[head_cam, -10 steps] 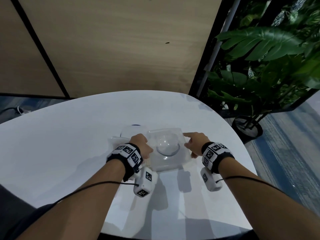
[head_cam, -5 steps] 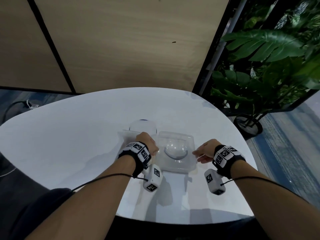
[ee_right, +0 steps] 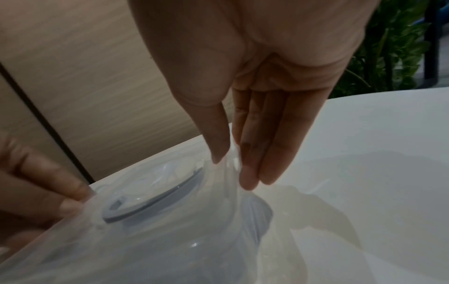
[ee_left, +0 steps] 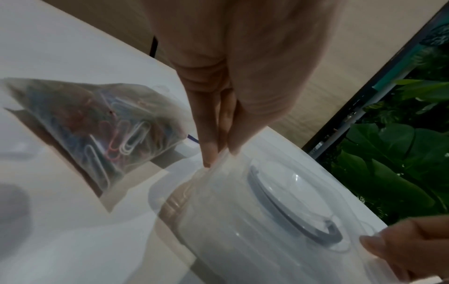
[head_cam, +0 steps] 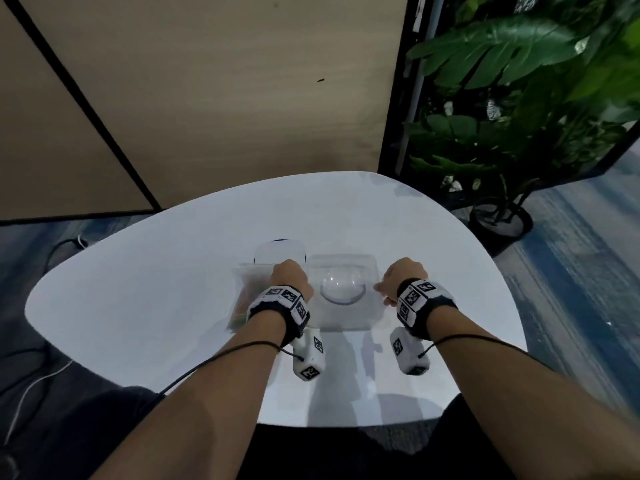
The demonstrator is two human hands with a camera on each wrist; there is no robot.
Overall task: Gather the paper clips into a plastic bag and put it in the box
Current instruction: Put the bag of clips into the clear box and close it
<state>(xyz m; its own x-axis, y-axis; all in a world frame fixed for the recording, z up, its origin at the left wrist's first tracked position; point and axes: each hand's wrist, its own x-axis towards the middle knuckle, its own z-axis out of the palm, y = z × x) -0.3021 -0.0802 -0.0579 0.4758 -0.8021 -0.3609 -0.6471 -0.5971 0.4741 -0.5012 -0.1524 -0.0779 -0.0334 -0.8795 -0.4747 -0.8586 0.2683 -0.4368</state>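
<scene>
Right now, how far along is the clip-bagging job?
Done: the paper clips sit inside the plastic bag on the table. In hand: left hand and right hand pinch the edges of the box lid, which is on. Left: open it, put the bag in.

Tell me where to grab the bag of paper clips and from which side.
Judging by its pose, pinch the bag of paper clips at its flat top strip, the end nearest the left hand, coming from above. The clips bulge in the lower part, and the bag lies flat on the table beside the box.
</scene>
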